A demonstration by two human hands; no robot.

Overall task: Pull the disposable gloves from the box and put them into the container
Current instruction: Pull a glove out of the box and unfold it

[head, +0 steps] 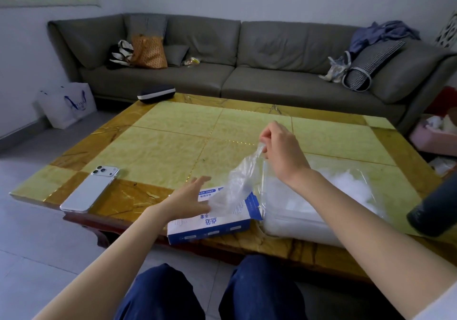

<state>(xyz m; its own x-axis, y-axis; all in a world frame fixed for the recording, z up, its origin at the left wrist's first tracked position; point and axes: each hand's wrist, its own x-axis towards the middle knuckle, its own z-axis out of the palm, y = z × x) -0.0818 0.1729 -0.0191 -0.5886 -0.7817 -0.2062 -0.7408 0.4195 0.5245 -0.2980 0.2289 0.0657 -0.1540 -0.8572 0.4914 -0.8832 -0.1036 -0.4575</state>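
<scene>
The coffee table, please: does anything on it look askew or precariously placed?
The phone lies right at the table's near-left edge, easy to knock off. The glove box sits skewed at the near edge too. Nothing spilled or damaged shows.

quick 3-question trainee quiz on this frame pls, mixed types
1. True or false: the right hand pinches the glove.
2. Where does the phone lie relative to the box? A) to its left B) to its right C) on top of it
3. Fill in: the left hand at the box has its fingers ____ (open/shut).
Key: 1 true; 2 A; 3 open.
</scene>
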